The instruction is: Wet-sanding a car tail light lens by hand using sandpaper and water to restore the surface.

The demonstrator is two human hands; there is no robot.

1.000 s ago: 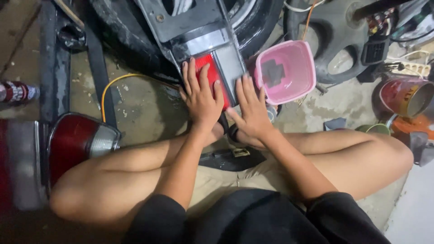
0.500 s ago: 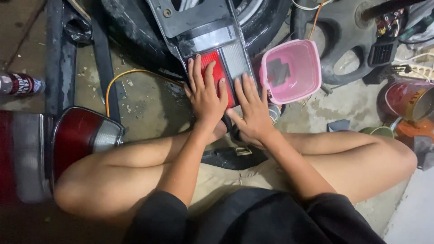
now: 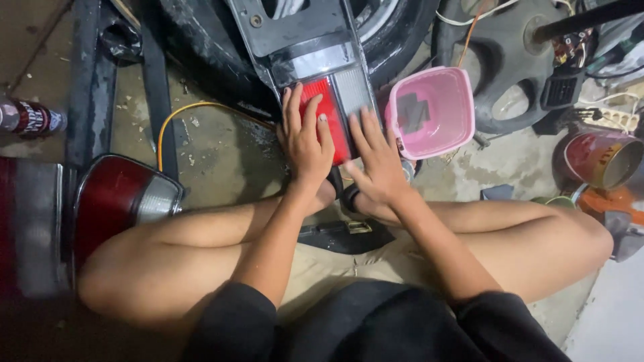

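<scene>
I sit cross-legged on a concrete floor with a car tail light (image 3: 335, 107) in front of me, its lens red and clear, fixed in a dark grey housing (image 3: 295, 30). My left hand (image 3: 305, 141) lies flat on the red part of the lens, fingers spread. My right hand (image 3: 376, 157) presses flat on the clear part and the lens's lower edge, fingers apart. Neither hand grips anything.
A pink plastic tub (image 3: 433, 110) stands just right of the light. A second red tail light (image 3: 124, 198) lies at my left knee, with a yellow cable (image 3: 178, 114) and a bottle (image 3: 30, 117) nearby. A tyre (image 3: 396, 40), a steering wheel (image 3: 500, 74) and paint cans (image 3: 604, 157) crowd the back and right.
Both hands stay flat on the lens; the right hand has shifted slightly up onto the clear section. The view has drifted a little.
</scene>
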